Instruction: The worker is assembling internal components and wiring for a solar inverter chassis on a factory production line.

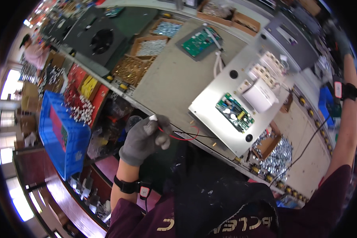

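My left hand (144,139), in a grey glove, pinches a thin red and black wire (188,139) with a white connector (153,118) at its end. The wire trails right toward the edge of a silver metal panel (204,104) lying on the bench. A green circuit board (235,112), a white cylindrical part (261,96) and cream terminal blocks (265,71) sit on that panel. Far off at the upper right, my right hand (338,37), also gloved, reaches toward the rim; its fingers are dim and blurred, so what it touches is unclear.
Another green board (197,41) lies farther back on the bench (162,85). Cardboard trays of screws (151,47) and brass parts (127,69) line the left. A blue crate (59,158) stands left, and loose silver hardware (279,156) lies right. A person (35,53) is at far left.
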Demonstrator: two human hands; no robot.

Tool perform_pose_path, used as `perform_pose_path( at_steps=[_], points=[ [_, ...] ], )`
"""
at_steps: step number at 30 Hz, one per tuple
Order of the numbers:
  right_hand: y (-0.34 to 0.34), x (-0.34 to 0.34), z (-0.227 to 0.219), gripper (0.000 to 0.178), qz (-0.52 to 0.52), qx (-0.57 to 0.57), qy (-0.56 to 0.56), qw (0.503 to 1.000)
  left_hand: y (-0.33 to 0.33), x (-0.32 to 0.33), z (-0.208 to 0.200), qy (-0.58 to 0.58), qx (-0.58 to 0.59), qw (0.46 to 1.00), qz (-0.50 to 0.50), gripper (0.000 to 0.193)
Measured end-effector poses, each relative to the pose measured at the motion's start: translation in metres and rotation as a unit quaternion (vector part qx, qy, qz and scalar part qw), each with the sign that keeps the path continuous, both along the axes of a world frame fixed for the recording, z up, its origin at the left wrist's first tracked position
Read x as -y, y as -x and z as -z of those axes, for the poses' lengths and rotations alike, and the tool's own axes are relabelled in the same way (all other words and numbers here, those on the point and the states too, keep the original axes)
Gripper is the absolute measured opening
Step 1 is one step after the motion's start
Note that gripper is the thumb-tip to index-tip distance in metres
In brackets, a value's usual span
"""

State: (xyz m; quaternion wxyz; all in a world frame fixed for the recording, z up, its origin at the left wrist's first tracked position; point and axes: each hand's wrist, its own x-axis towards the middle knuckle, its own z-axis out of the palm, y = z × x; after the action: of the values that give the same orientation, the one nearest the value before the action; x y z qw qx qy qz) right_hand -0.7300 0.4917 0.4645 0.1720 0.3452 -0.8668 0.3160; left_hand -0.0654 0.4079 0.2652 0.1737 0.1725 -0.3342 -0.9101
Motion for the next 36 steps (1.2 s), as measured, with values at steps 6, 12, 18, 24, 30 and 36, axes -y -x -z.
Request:
perform_pose_path(
  at_steps=[6,12,18,24,30,36],
  points=[
    [-0.189,-0.082,0.1,0.055,-0.252,0.023,0.03,0.967,0.067,-0.047,0.064,0.183,0.285,0.91,0.24,0.031],
    [-0.338,-0.142,0.201,0.059,-0.116,0.308,0.042,0.943,0.164,-0.096,0.171,0.46,0.239,0.759,0.395,0.034],
    [-0.373,-0.158,0.228,0.052,-0.07,0.304,0.069,0.948,0.186,-0.106,0.2,0.492,0.233,0.743,0.389,0.034],
    [-0.375,-0.166,0.242,0.056,-0.136,0.219,-0.099,0.961,0.181,-0.079,0.21,0.465,0.251,0.764,0.371,0.035],
    [-0.372,-0.166,0.245,0.057,-0.148,0.235,-0.099,0.956,0.172,-0.074,0.206,0.454,0.255,0.77,0.368,0.035],
    [-0.368,-0.169,0.247,0.058,-0.147,0.236,-0.111,0.954,0.172,-0.068,0.209,0.453,0.251,0.774,0.364,0.036]
  ],
)
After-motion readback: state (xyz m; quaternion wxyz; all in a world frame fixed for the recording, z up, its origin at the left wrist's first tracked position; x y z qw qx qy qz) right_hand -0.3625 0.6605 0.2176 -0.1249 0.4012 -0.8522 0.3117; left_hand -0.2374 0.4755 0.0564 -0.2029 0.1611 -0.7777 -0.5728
